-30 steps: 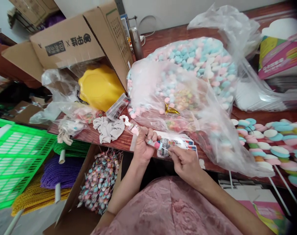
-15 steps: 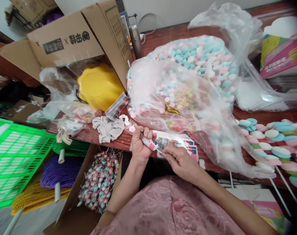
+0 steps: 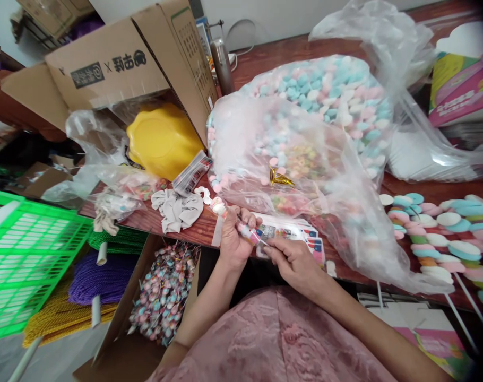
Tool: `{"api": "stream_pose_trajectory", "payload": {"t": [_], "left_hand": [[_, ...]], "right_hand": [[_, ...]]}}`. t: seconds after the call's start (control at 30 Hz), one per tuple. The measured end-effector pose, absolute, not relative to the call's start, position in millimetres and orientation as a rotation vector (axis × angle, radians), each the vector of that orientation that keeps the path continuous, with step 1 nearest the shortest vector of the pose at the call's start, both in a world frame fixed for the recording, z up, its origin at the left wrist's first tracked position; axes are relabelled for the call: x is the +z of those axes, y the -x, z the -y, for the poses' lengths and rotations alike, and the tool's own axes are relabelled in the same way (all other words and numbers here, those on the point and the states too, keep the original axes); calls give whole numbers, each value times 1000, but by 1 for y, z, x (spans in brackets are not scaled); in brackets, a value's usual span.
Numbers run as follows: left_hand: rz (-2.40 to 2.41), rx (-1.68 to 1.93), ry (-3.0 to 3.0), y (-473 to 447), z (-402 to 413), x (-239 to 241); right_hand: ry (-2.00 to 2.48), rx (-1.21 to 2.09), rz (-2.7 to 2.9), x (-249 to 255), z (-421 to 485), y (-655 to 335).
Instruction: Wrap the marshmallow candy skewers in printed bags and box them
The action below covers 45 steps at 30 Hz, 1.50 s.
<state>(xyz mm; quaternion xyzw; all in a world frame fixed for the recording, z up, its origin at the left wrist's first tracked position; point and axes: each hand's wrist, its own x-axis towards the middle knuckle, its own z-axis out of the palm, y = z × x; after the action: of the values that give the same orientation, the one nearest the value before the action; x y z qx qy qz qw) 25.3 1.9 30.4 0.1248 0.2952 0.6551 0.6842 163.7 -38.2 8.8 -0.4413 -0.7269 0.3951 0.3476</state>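
My left hand [image 3: 234, 241] is closed around a marshmallow skewer [image 3: 247, 232] in a clear printed wrapper, above the table's front edge. Pale pink and white pieces [image 3: 218, 207] show just beyond its fingers, but whether they belong to the same skewer is hard to tell. The fingers of my right hand [image 3: 291, 260] pinch together at the lower end of the thin white stick [image 3: 260, 239]. Behind the hands lies a fanned stack of printed wrappers [image 3: 291, 229], partly covered by them.
A big clear bag of pastel marshmallows [image 3: 305, 87] fills the table's middle. Marshmallow skewers [image 3: 460, 246] lie at right. On the left are a cardboard box [image 3: 110, 69] with a yellow tub [image 3: 162, 140], a grey cloth [image 3: 178, 209], a green basket [image 3: 34, 270], and a carton of wrapped sweets [image 3: 162, 297].
Both hands have shifted slightly to the right with the skewer. More of the pink and white pieces shows beyond my left hand's fingers. The camera view has moved a little.
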Motion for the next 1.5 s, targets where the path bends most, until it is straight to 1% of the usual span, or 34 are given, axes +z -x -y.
{"api": "stream_pose_trajectory", "payload": {"t": [0.17, 0.57, 0.77, 0.87, 0.97, 1.1, 1.33, 1.4, 1.5], "left_hand": [[-674, 1339, -377, -41, 8, 27], [-825, 1303, -505, -67, 30, 18], [-803, 1221, -497, -58, 32, 27], [-857, 1279, -503, -50, 28, 33], [-979, 1315, -625, -44, 28, 33], [-1143, 1308, -943, -39, 35, 30], [-1212, 1280, -1278, -30, 36, 30], [-1199, 1299, -1314, -30, 35, 31], [-1128, 1346, -1254, -28, 35, 35]], "right_hand": [[1150, 919, 1813, 6, 43, -163], [1176, 978, 1470, 10, 34, -154], [1186, 882, 1512, 14, 39, -164], [1197, 847, 1523, 15, 43, -166], [1196, 769, 1537, 16, 44, -166], [1190, 685, 1567, 18, 45, -163], [1190, 784, 1569, 17, 45, -159], [1203, 894, 1527, 15, 43, -160], [1204, 1144, 1346, 10, 41, -164]]}}
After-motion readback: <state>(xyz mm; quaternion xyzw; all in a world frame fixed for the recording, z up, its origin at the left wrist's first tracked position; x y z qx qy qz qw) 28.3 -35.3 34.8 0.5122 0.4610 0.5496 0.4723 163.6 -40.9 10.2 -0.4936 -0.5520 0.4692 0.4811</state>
